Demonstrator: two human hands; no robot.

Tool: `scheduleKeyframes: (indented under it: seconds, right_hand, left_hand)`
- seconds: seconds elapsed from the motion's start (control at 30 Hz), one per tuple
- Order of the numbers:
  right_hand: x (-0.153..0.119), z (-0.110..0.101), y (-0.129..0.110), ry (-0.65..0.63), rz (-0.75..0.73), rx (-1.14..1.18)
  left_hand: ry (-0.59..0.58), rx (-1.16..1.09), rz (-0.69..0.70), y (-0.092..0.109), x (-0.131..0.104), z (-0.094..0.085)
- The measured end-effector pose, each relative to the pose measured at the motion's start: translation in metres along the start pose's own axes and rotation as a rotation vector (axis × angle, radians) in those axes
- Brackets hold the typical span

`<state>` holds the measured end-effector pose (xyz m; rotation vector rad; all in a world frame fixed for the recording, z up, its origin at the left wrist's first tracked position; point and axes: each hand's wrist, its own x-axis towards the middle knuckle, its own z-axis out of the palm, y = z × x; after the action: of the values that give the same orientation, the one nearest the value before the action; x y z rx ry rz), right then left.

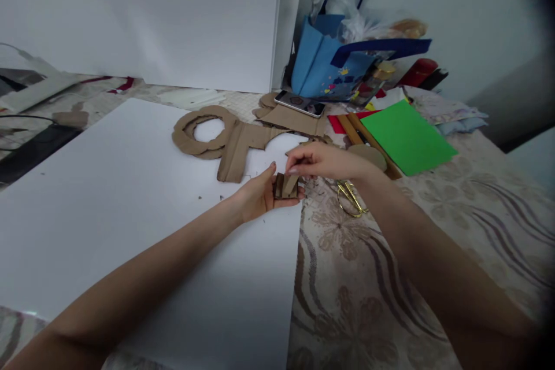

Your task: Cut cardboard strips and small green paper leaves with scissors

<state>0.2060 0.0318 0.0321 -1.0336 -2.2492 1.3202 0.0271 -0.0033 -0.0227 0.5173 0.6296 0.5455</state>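
Note:
My left hand (260, 191) lies palm up above the white board (151, 231), its fingers and thumb around a small piece of brown cardboard (281, 189). From above right, my right hand (310, 161) pinches a narrow cardboard strip (290, 185) and sets its lower end against that piece. Just beyond my hands lie a cardboard cutout (236, 150) with a side arm and several stacked cardboard rings (182, 137). To the right of my right hand, gold-handled scissors (352, 199) rest on the patterned tablecloth (347, 277).
Behind the cutouts are a phone (299, 103) and more cardboard pieces (295, 119). Green paper (410, 137) lies at the right, near a blue bag (318, 58). A large white panel (139, 17) stands upright at the back. Dark scraps dot the board.

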Motion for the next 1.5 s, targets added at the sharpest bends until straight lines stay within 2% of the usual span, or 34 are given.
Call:
scheduleKeyframes:
  seconds: [0.07,0.17,0.23,0.27,0.3,0.4,0.6,0.77,1.07,1.17,1.27,1.37,1.5]
  right_hand:
    - [0.002,0.005,-0.001,0.043,-0.005,-0.021]
    - [0.006,-0.001,0.012,0.305,0.065,-0.087]
    - [0.007,-0.011,0.028,0.443,0.144,-0.294]
    - [0.008,-0.015,0.036,0.465,0.202,-0.428]
    - [0.008,-0.017,0.043,0.461,0.247,-0.546]
    - [0.011,-0.014,0.058,0.469,0.300,-0.621]
    - [0.018,0.000,0.056,0.482,0.310,-0.646]
    - [0.020,-0.001,0.056,0.453,0.282,-0.607]
    - [0.013,0.001,0.057,0.565,0.248,-0.342]
    - [0.006,-0.002,0.048,0.518,0.192,-0.056]
    - [-0.001,0.000,0.035,0.348,0.131,0.212]
    - [-0.003,0.009,0.025,0.195,0.146,0.216]
    - [-0.003,0.022,0.021,0.141,0.166,0.223]
  left_hand:
    - [-0.015,0.007,0.009,-0.001,-0.001,0.000]
    - [-0.002,0.056,0.021,-0.002,-0.003,0.002]
    - [0.028,0.090,0.036,-0.002,-0.004,0.003]
    - [0.045,0.098,0.041,-0.002,-0.005,0.003]
    - [0.060,0.100,0.044,-0.002,-0.005,0.004]
    - [0.085,0.085,0.049,-0.001,-0.004,0.003]
    - [0.104,0.071,0.062,0.001,-0.002,0.001]
    - [0.092,0.065,0.082,0.001,-0.002,0.000]
    - [0.077,0.072,0.113,0.001,0.001,-0.005]
    - [0.090,0.055,0.094,0.001,0.001,-0.004]
    - [0.076,0.049,0.087,0.002,0.000,-0.002]
    - [0.050,0.058,0.090,0.003,-0.001,-0.002]
    - [0.037,0.080,0.100,0.002,-0.001,-0.004]
